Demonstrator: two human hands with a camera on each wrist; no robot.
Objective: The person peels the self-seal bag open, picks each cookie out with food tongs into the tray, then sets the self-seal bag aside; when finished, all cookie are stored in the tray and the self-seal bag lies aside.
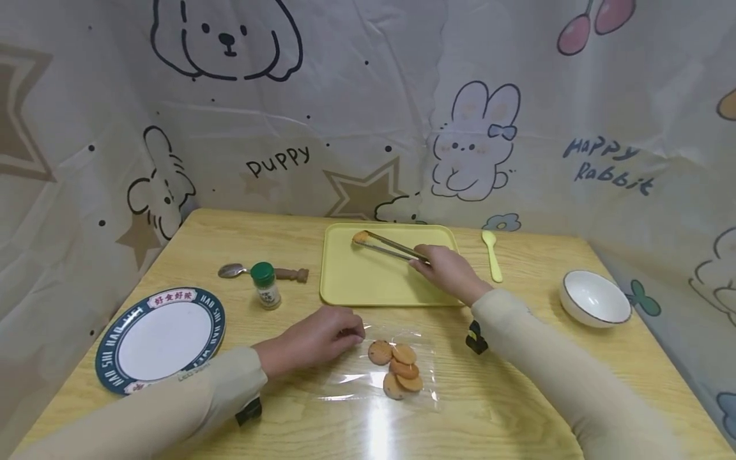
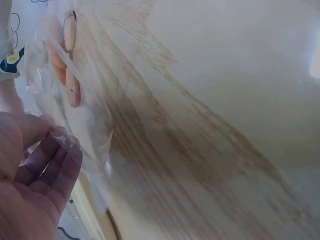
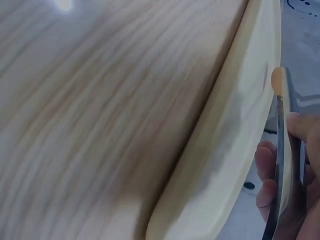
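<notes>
In the head view my right hand grips metal tongs over the yellow tray. A round cookie is pinched between the tong tips above the tray's left part; the right wrist view shows the cookie edge-on. My left hand pinches the edge of a clear plastic bag on the table. Several cookies lie in the bag's right part. Up close in the left wrist view, thumb and fingertips hold the bag's film.
Left of the tray stand a green-capped shaker jar and a spoon with a brown handle. A blue-rimmed plate lies at left. To the right are a yellow spoon and a white bowl.
</notes>
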